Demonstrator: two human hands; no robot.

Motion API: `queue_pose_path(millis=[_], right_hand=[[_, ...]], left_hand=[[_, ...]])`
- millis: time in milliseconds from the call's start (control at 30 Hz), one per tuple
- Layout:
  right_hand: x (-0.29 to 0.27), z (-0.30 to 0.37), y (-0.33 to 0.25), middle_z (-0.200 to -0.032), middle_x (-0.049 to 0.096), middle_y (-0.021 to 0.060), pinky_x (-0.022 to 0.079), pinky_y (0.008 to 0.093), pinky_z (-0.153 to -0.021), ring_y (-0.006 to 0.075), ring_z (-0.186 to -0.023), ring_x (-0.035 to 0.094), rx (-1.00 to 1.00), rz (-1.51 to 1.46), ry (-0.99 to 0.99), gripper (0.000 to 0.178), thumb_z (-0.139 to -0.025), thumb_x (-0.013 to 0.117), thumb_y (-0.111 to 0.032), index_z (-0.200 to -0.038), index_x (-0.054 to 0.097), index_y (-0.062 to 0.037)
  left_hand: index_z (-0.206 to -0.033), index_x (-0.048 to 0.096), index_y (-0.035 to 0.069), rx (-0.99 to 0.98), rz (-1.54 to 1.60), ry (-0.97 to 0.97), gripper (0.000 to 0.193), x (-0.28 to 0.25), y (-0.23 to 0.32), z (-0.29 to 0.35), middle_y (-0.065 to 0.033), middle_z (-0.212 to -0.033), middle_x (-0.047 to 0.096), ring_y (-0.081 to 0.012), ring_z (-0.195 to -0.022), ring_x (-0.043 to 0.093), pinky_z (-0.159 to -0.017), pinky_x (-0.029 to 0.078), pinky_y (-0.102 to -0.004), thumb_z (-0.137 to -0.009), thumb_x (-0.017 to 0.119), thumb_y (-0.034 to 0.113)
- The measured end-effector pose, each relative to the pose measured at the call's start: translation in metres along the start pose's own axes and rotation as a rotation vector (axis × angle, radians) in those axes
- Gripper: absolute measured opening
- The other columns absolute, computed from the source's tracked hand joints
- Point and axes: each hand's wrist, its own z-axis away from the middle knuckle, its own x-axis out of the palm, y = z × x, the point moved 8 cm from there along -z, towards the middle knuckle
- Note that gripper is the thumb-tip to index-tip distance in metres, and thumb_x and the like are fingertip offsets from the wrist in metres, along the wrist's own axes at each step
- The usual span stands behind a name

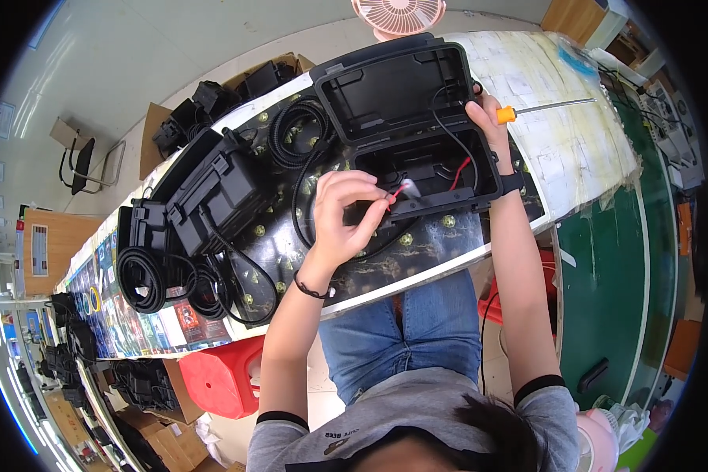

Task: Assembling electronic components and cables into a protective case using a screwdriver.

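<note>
We see a rectangular black plastic case [401,98] lying on a glossy dark patterned sheet [468,234], its lid swung back, in front of the seated person; a slim black cord [455,130] and a bright red wire [462,172] run inside it. We find the left hand [342,212] over the near wall, thumb and forefinger pinched on a thin red wire end [394,197] — a pale blur beside it we cannot make out; the right hand [492,128], well apart from the left, is at the case's right side, curled round a screwdriver with an orange-yellow handle and long steel shaft [507,115]; whether its hidden fingers also clasp the case, we cannot tell.

To the left we see a coiled black ribbed cable [299,153], then closed black plastic cases [216,189] with looped black cables [138,279]; beyond the long white table [578,157] stands a round pale-pink fan [401,12]; below its near edge, a red plastic stool [220,377].
</note>
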Motion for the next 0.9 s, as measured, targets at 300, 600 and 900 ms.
queue_pose_path(millis=[300, 600, 900], right_hand=[[0.008, 0.007, -0.008, -0.105, 0.056, 0.0060, 0.032, 0.0299, -0.101, 0.0165, -0.116, 0.048, 0.031, -0.042, 0.044, 0.047, -0.077, 0.078, -0.007, -0.063, 0.035, -0.0177], [0.004, 0.000, -0.003, -0.084, 0.053, -0.0012, 0.032, 0.0339, -0.102, 0.0189, -0.118, 0.048, 0.007, 0.053, 0.010, 0.048, -0.078, 0.078, -0.007, -0.063, 0.034, -0.0181], [0.001, 0.011, -0.001, -0.111, 0.056, 0.0052, 0.036, 0.0316, -0.099, 0.0168, -0.112, 0.050, -0.007, -0.183, -0.055, 0.036, -0.077, 0.078, -0.016, -0.079, 0.042, -0.0146]], left_hand=[[-0.098, 0.074, 0.014, 0.173, -0.280, -0.113, 0.027, 0.004, 0.018, -0.006, 0.0012, -0.093, 0.068, -0.0194, -0.090, 0.061, -0.083, 0.042, -0.0354, -0.072, 0.075, 0.019], [-0.068, 0.064, 0.014, 0.237, -0.464, -0.297, 0.045, 0.020, 0.024, -0.004, 0.0033, -0.084, 0.066, -0.0183, -0.092, 0.060, -0.089, 0.038, -0.0394, -0.062, 0.076, 0.056], [-0.065, 0.061, 0.014, 0.403, -0.536, -0.151, 0.033, 0.010, 0.032, 0.004, 0.0041, -0.072, 0.062, -0.0124, -0.078, 0.063, -0.084, 0.043, -0.0321, -0.061, 0.084, 0.038]])
